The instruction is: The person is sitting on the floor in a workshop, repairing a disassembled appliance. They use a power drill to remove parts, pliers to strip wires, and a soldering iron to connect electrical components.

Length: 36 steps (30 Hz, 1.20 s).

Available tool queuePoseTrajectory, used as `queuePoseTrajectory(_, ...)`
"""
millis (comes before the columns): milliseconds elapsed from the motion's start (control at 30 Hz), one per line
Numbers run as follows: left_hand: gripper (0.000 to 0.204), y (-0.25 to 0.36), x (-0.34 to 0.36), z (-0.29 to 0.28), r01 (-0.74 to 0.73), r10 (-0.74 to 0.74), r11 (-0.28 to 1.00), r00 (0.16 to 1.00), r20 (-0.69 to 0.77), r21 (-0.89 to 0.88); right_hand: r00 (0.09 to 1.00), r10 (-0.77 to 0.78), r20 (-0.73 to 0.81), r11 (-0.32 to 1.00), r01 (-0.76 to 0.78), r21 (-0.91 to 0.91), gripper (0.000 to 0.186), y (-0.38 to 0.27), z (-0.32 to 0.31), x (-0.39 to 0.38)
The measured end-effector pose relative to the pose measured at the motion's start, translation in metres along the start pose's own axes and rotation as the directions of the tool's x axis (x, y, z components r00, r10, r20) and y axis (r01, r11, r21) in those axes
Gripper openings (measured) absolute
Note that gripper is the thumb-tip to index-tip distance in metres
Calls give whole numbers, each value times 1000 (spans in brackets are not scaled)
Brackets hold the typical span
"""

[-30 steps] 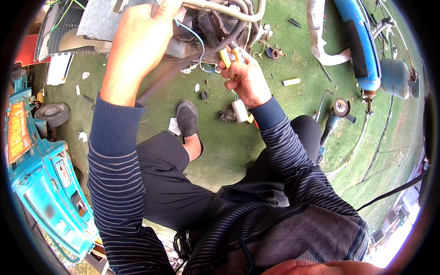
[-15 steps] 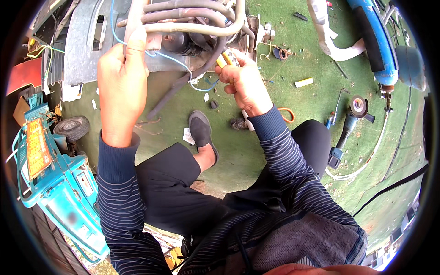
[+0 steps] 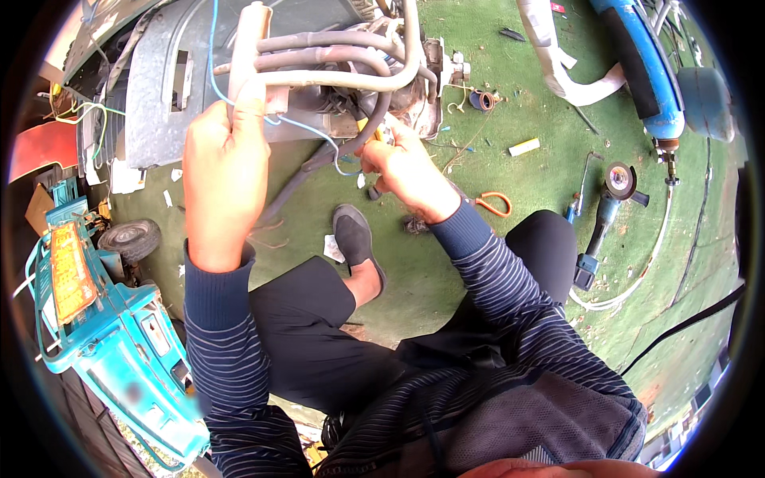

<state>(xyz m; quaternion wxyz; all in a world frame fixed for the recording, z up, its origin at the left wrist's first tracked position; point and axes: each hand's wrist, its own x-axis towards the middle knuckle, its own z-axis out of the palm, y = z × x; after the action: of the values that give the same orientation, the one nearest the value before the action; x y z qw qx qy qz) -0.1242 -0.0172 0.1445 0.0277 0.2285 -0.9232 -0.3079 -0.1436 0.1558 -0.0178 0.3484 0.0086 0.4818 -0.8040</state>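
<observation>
My left hand (image 3: 229,163) is closed around the lower end of a thick, pale header pipe (image 3: 252,36). From that pipe several bent metal tubes (image 3: 323,57) run to the right. My right hand (image 3: 406,171) is closed on a yellow-handled hand tool (image 3: 368,131), just below the curved tubes; fingers and tubes hide most of it, so its kind does not show. A thin blue wire (image 3: 299,124) loops from beside my left hand toward the right one. Behind the tubes sits a grey sheet-metal panel (image 3: 151,88) with a slot in it.
On the green floor to the right lie an angle grinder (image 3: 610,211), orange-handled pliers (image 3: 496,205), a yellow block (image 3: 524,147) and a blue gas cylinder (image 3: 649,72) with a hose. A turquoise vehicle (image 3: 131,358) stands at the left. My shoe (image 3: 352,233) is below the tubes.
The header pipe and tubes sit slightly lower in view, with the pipe's top end now showing. My right hand has shifted left and down with the yellow-handled tool. My left hand keeps its grip.
</observation>
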Motion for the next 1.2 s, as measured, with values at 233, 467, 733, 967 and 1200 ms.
queuePoseTrajectory(233, 62, 22, -2, -10, -41, 111, 931, 979, -172, 363, 981, -14, 194, 970, 61, -235, 39, -19, -9, -6)
queuePoseTrajectory(467, 52, 39, 10, -11, -220, 357, 897, 871, -336, 382, 960, -224, 169, 915, 267, -302, 52, 5, -27, -13)
queuePoseTrajectory(733, 36, 29, 60, 12, -604, 608, 776, 639, -472, 180, 976, -190, 103, 879, 216, -426, 47, 44, -46, -56)
queuePoseTrajectory(967, 40, 25, 77, 17, -474, 437, 880, 782, -445, 32, 937, -335, -101, 870, 267, -415, 37, 61, -34, -63)
queuePoseTrajectory(1200, 47, 34, 73, 16, -480, 472, 875, 821, -322, 60, 890, -410, -199, 760, 212, -615, 15, 58, -10, -100)
